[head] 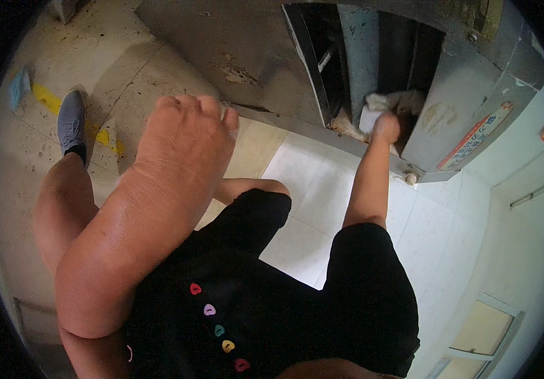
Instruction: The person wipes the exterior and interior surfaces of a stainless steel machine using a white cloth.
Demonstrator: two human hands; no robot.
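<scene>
My left hand (186, 128) is raised close to the camera, its back towards me and its fingers bent away. Its palm is hidden, so what it may hold cannot be told. On the right, my right hand (386, 129) reaches into the low opening of a worn grey metal cabinet (272, 61). It is closed around a pale, bunched cloth (371, 116), partly hidden and blurred. Greyish bunched material lies just beyond it, in the dark of the opening. A blue-grey upright metal part (361, 52) stands inside, behind the cloth.
A round knob-like foot (411, 179) sits at the cabinet's lower corner. White tiles (300, 227) cover the floor below me. At the left are my grey shoe (71, 123), yellow floor marking (47, 98) and a blue face mask (20, 88). A pale wall (528, 227) rises at the right.
</scene>
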